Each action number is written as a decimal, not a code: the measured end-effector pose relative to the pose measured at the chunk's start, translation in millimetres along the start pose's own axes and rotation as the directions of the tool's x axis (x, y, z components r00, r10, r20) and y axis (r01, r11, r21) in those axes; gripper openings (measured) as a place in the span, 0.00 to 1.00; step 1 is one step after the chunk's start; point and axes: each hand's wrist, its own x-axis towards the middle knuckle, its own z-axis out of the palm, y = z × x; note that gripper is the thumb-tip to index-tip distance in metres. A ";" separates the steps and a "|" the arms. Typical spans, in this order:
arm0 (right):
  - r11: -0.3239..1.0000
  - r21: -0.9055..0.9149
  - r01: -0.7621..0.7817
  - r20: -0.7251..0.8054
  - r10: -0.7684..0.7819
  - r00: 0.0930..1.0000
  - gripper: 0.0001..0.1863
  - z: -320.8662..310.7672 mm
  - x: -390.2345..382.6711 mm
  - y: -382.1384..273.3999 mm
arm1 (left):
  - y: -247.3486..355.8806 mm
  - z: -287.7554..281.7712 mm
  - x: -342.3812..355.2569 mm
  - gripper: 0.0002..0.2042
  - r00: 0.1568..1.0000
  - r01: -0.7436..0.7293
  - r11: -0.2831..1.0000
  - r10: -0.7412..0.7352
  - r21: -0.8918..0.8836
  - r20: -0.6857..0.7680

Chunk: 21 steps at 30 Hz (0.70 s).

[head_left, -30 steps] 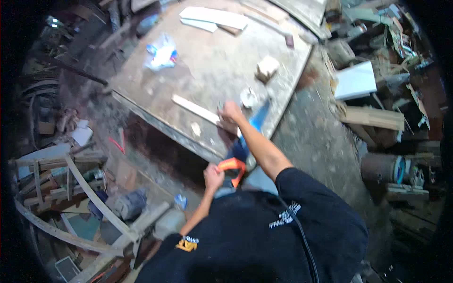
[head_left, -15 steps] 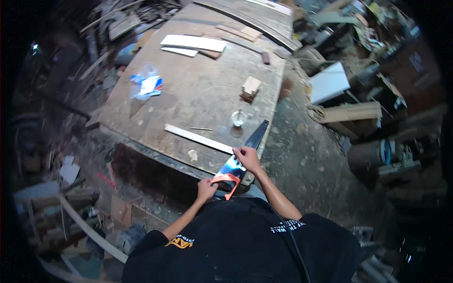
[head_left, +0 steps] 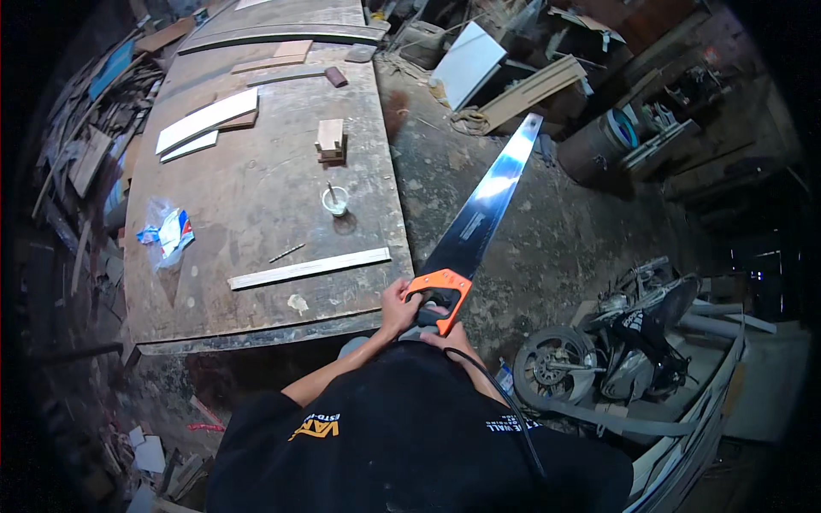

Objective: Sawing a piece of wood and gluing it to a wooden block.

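A hand saw [head_left: 489, 198] with a long shiny blade and an orange-and-black handle is held up in front of me. The blade tilts away to the upper right, past the table's edge and over the floor. My left hand [head_left: 398, 308] is closed round the left side of the handle. Just under the handle's lower end is my right hand [head_left: 451, 339], its thumb pointing left and its other fingers mostly hidden. To the left, a pale wooden strip [head_left: 310, 268] lies along the table's near edge. A thin pencil-like stick [head_left: 287, 253] rests behind it.
The worn wooden table [head_left: 256, 197] bears a small cup [head_left: 335, 201] with a stick in it, a little wooden block piece [head_left: 331, 140], a crumpled plastic packet [head_left: 169, 232], white boards [head_left: 207, 122] and a hammer [head_left: 336, 77]. At right stand a motorcycle [head_left: 629, 342] and a drum [head_left: 596, 150].
The saw has swung from above the table corner out to the right over the floor. My right hand has left the blade for the handle's lower end. The view has turned right.
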 end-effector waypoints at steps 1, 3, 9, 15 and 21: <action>0.991 0.130 -0.015 -0.091 0.027 0.996 0.24 -0.2 -2.5 -15.6 | -1.9 12.4 2.7 0.05 0.999 -0.040 0.999 0.040 -0.007 0.027; 0.962 0.268 0.049 -0.189 0.003 0.982 0.21 -6.3 -3.7 -23.0 | 0.2 28.7 8.8 0.04 0.994 -0.055 0.996 0.061 -0.066 0.086; 0.967 -0.020 0.254 -0.447 -0.236 0.863 0.18 -5.8 7.6 -50.2 | 13.8 66.8 19.8 0.08 0.973 -0.138 0.980 0.161 -0.144 0.163; 0.883 0.191 0.429 -0.594 -0.244 0.766 0.07 -29.4 19.9 -31.3 | 28.0 73.0 3.2 0.07 0.896 0.163 0.980 -0.101 -0.110 0.432; 0.711 0.636 0.300 -0.564 0.164 0.809 0.03 -87.1 27.2 -50.6 | -31.8 -17.1 49.7 0.21 0.898 -0.340 0.770 0.095 0.540 0.431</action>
